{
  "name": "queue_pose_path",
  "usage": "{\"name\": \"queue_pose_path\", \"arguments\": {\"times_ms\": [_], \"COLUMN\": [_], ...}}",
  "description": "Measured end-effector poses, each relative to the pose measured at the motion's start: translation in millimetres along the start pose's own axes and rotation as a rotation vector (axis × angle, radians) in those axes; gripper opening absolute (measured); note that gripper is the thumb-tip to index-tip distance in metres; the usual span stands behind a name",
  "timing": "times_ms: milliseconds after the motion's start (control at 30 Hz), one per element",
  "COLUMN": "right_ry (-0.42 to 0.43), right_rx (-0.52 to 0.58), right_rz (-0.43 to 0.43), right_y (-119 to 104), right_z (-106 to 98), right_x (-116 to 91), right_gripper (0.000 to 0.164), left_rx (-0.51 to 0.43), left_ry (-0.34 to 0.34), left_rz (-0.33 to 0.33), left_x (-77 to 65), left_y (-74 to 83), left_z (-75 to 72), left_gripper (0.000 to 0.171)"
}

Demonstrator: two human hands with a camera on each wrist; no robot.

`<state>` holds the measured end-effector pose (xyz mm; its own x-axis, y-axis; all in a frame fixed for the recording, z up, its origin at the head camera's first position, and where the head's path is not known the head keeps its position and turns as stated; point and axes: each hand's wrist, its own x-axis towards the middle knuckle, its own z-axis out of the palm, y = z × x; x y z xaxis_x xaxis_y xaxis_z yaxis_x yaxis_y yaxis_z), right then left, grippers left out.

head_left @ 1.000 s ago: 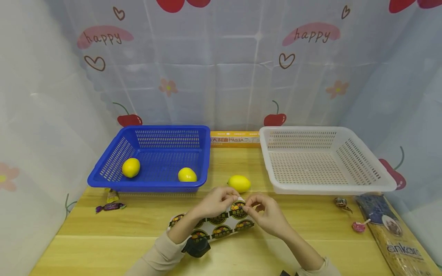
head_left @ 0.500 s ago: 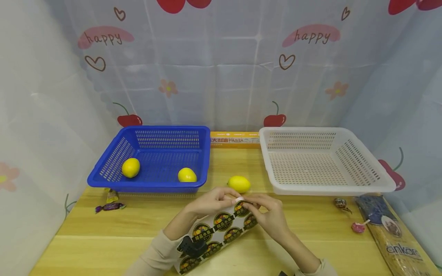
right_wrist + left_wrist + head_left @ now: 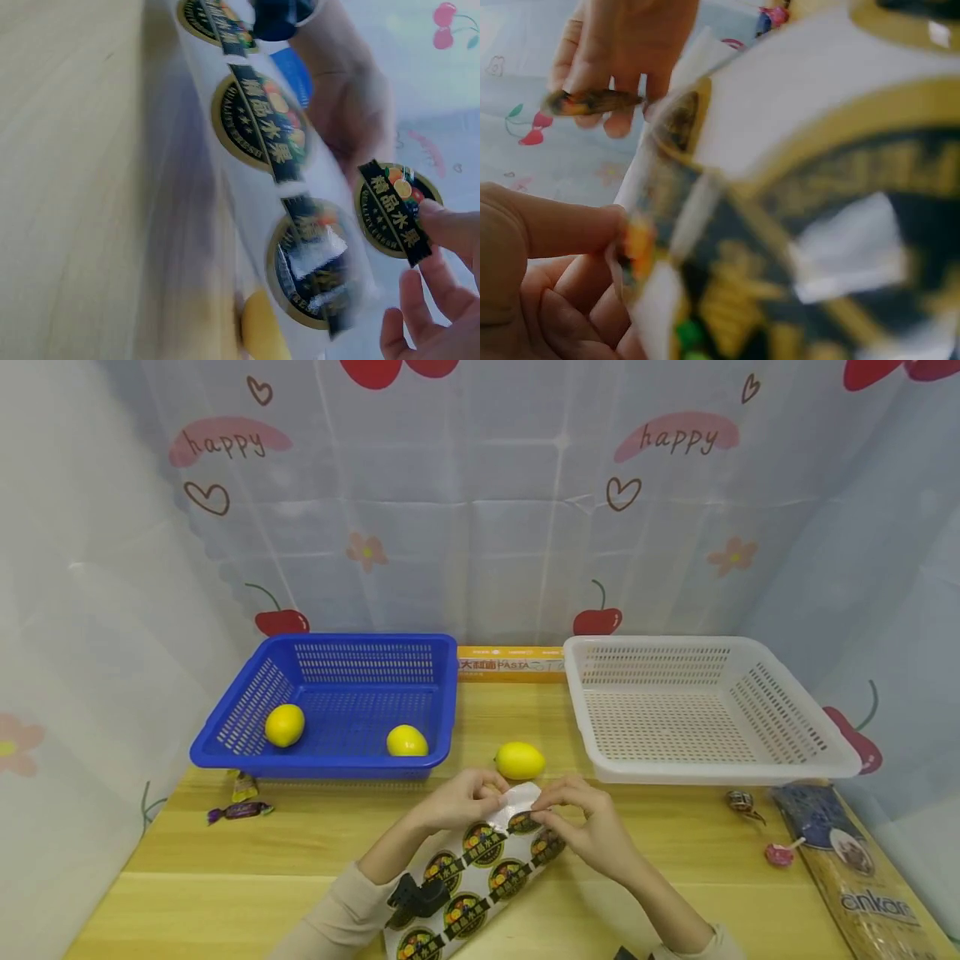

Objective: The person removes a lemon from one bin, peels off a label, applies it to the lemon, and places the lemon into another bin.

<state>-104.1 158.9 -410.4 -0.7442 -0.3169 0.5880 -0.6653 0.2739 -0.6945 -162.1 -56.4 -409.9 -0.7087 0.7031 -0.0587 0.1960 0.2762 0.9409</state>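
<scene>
A white sheet of round fruit stickers hangs tilted over the front of the table. My left hand pinches its upper corner between thumb and fingers, as the left wrist view also shows. Between thumb and fingertips, my right hand pinches one round black-and-gold sticker with a fruit picture. That sticker stands up off the sheet, its inner edge right at the sheet's border. Beside it, the sheet's corner shows bare white backing. A yellow lemon lies on the table just beyond both hands.
A blue basket with two lemons stands at the back left, a white basket at the back right. Between them lies a pasta box. Wrapped candies lie left; lollipops and a pasta bag lie right.
The sheet has tilted so that its lower left end swings down toward the person. More bare white backing shows at its top corner, and the sticker in the right hand has lifted away.
</scene>
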Motion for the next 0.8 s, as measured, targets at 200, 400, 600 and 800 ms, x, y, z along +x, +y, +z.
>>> {"name": "queue_pose_path", "arguments": {"times_ms": [200, 400, 600, 800], "right_ry": [0.019, 0.109, 0.127, 0.138], "right_rx": [0.214, 0.207, 0.228, 0.221], "right_rz": [0.055, 0.106, 0.138, 0.153], "right_y": [2.3, 4.6, 5.5, 5.9], "right_z": [-13.6, -17.0, -18.5, -21.6], "right_x": [1.7, 2.8, 0.7, -1.5], "right_gripper": [0.016, 0.014, 0.012, 0.011], "left_rx": [0.302, 0.543, 0.881, 0.999], "left_ry": [-0.091, -0.143, -0.031, 0.150], "left_rz": [0.065, 0.108, 0.129, 0.131], "left_x": [13.9, 31.9, 33.5, 31.5], "left_y": [-10.6, -12.5, -6.6, -2.2], "left_z": [1.3, 11.5, 23.7, 24.6], "left_gripper": [0.014, 0.009, 0.018, 0.013]}}
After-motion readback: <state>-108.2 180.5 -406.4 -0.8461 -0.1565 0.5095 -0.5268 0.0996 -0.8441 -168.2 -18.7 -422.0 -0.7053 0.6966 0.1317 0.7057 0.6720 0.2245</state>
